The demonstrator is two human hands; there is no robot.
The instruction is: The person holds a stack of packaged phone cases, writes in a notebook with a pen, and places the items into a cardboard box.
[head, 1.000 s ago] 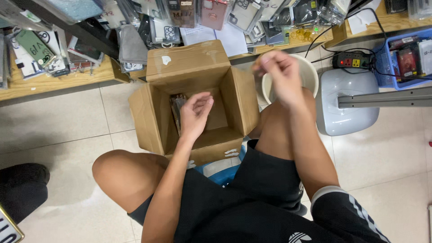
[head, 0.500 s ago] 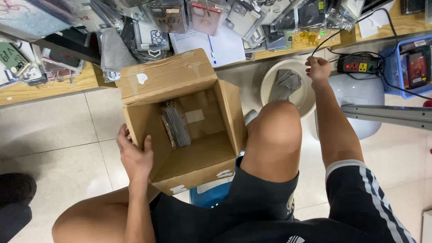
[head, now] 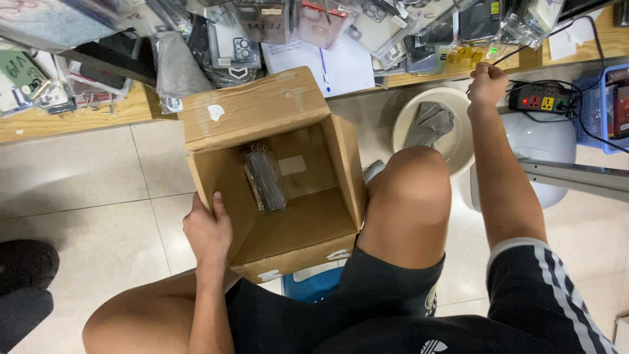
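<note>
An open brown cardboard box (head: 308, 236) stands on the tiled floor between my knees. A stack of clear-wrapped flat packets (head: 264, 178) leans inside it. My left hand (head: 208, 228) grips the box's left wall at the rim. My right hand (head: 487, 83) is stretched out far to the upper right, fingers closed, at the edge of a wooden shelf beside packaged phone cases (head: 472, 26); what it holds is hidden. Just below that arm sits a round white bowl (head: 458, 141) with grey folded pieces (head: 429, 123) in it.
A low wooden shelf (head: 78, 118) runs along the top, piled with packaged phone cases and papers. A power strip (head: 538, 99) with cables and a blue basket (head: 606, 108) sit at the right, a white stool (head: 547, 141) under them. A dark shoe (head: 25, 265) lies at the left.
My left hand has come out of the box and now grips its left wall. My right hand has gone from in front of me to the shelf at the upper right.
</note>
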